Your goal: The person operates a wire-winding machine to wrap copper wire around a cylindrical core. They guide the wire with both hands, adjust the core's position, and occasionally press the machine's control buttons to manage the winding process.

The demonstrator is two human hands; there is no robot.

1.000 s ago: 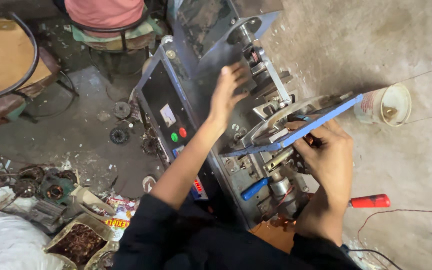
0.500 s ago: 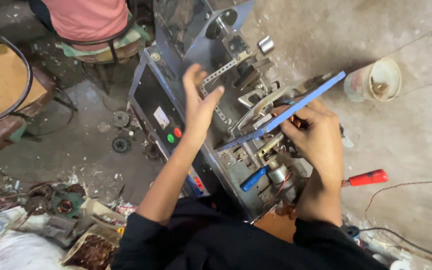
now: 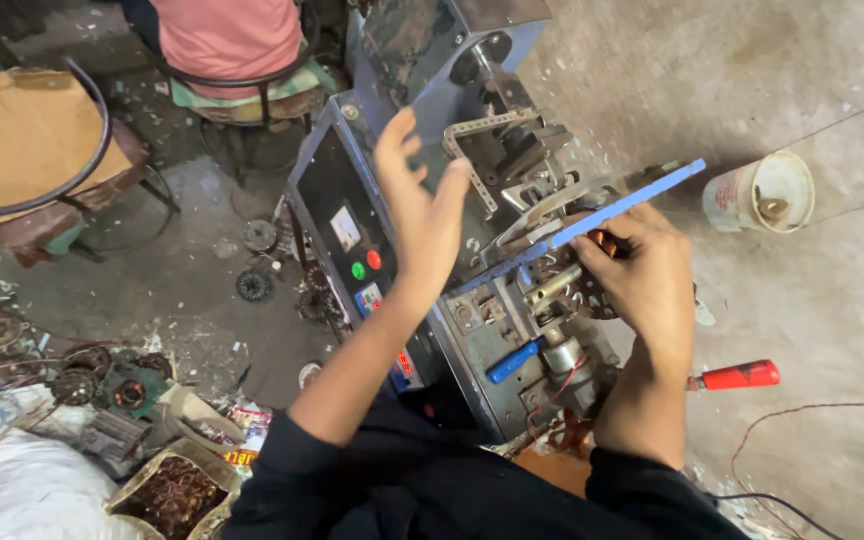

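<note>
Machine (image 3: 472, 300): grey-blue metal box w/ black front panel; our landmark for all below.
Left hand (image 3: 420, 205): we see it raised over the machine's top-left part, fingers spread wide, holding nothing. Can't tell if it touches the metal under it.
Right hand (image 3: 642, 275): at the machine's right side, fingers curled in around sth coppery; exactly what it grips we can't make out.
Blue strip (image 3: 592, 222): long flat bar, tilted, runs from the machine's middle up to the right. It passes just above the right hand's fingers, touching or nearly; well clear of the left hand, which sits to its upper left.
Buttons (image 3: 366, 265): one green, one red, on the front panel, below-left of the left hand.
Blue handle (image 3: 514, 360): short, on the machine's lower face, below the strip, left of the right wrist.
Red-handled tool (image 3: 737, 376): on the floor, right of the machine, near our right forearm.
Tin can (image 3: 757, 195): on its side, on the floor, far right of the machine.
Other person (image 3: 227, 35): pink top, seated behind the machine, upper left.
Scrap coils (image 3: 167, 495): in a bin, lower left of the machine.
</note>
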